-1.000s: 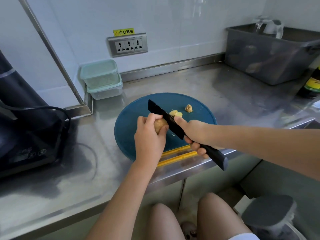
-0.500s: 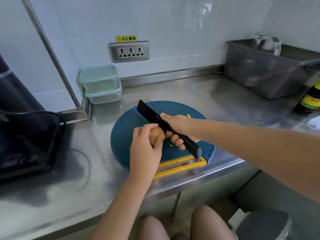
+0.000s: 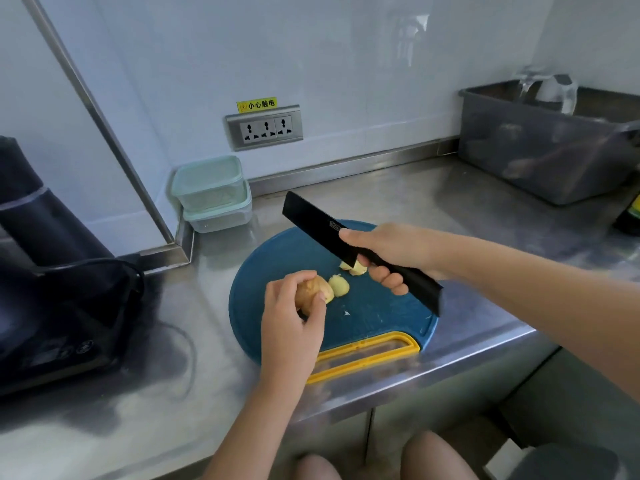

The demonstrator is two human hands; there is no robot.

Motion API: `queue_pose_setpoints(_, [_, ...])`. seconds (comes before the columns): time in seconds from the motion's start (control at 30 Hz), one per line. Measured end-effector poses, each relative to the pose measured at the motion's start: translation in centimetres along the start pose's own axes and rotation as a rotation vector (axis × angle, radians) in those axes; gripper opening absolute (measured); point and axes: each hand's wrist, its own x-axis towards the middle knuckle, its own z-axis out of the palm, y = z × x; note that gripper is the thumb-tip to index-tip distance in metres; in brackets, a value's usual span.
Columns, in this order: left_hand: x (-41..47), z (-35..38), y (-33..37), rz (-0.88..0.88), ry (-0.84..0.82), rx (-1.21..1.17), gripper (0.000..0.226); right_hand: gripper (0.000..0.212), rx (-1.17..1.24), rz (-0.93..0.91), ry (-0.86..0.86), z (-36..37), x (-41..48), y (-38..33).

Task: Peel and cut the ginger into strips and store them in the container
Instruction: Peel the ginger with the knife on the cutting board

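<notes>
My left hand (image 3: 292, 320) grips a knob of ginger (image 3: 313, 289) low over the round blue cutting board (image 3: 381, 317). A pale cut piece of ginger (image 3: 339, 285) lies just right of it on the board. More cut pieces (image 3: 355, 268) lie under the knife. My right hand (image 3: 388, 251) holds the black knife (image 3: 311, 220) by its handle, blade lifted above the board and pointing up-left, clear of the ginger. Two stacked clear containers with pale green lids (image 3: 211, 192) stand in the back corner of the counter.
A black appliance (image 3: 52, 271) with a cord sits on the steel counter (image 3: 467, 216) at left. A grey plastic bin (image 3: 540, 147) with a glass jug stands at back right, a dark bottle (image 3: 632, 216) beside it. Wall sockets (image 3: 265, 128) are behind the board.
The knife has come off the ginger and risen above the board. A freshly cut piece now lies beside the knob. My left hand has lowered toward the board.
</notes>
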Motion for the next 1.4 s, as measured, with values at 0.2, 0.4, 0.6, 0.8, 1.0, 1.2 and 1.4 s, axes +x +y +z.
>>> queue_pose_setpoints(0.2, [0.1, 0.1, 0.0, 0.008, 0.007, 0.021, 0.029, 0.055, 0.018, -0.043, 0.003, 1.6, -1.5, 2.5])
queue_pose_setpoints(0.4, [-0.1, 0.1, 0.2, 0.036, 0.028, 0.049, 0.029, 0.054, -0.027, -0.153, 0.111, 3.8, -2.1, 5.0])
queue_pose_setpoints(0.6, [-0.1, 0.1, 0.3, 0.043, 0.019, 0.058, 0.025, 0.058, -0.217, -0.259, 0.270, 5.7, -2.3, 5.8])
queue_pose_setpoints(0.8, [-0.1, 0.0, 0.3, 0.036, 0.033, 0.036, 0.023, 0.049, -0.379, -0.282, 0.367, 7.8, -2.9, 6.6])
queue_pose_setpoints(1.0, [-0.1, 0.1, 0.3, 0.006, 0.039, 0.034, 0.023, 0.054, -0.463, -0.297, 0.382, 8.6, -3.1, 6.9])
queue_pose_setpoints(1.2, [-0.1, 0.2, 0.1, 0.006, 0.025, 0.049, 0.021, 0.047, -0.448, -0.285, 0.358, 8.5, -2.9, 6.9])
queue_pose_setpoints(1.4, [0.0, 0.2, 0.4, 0.014, 0.012, 0.076, 0.019, 0.050, -0.353, -0.272, 0.353, 8.0, -2.7, 6.8])
